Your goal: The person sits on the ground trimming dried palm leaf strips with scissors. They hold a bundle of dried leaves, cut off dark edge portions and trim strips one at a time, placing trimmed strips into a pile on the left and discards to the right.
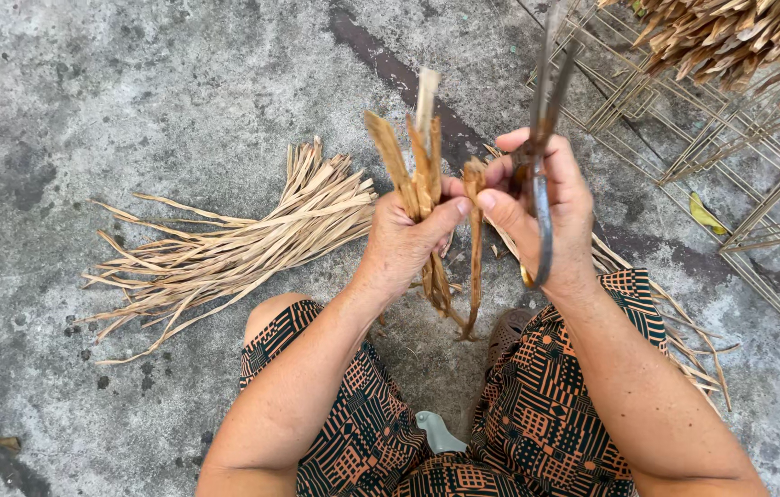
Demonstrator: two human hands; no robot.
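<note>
Your left hand [406,241] clenched round dried strip bundle [419,166], held up right of loose strip pile [224,244]. Right hand [544,207] grips scissors [540,156] plus one strip [475,248]. Risk: blades close beside bundle, nicked thumb; loose strip slipping.

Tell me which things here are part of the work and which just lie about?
In use:
left hand gripping dry strips
right hand holding scissors
strip pile

Lying about:
wire frames
yellow leaf
stick bundle
</note>
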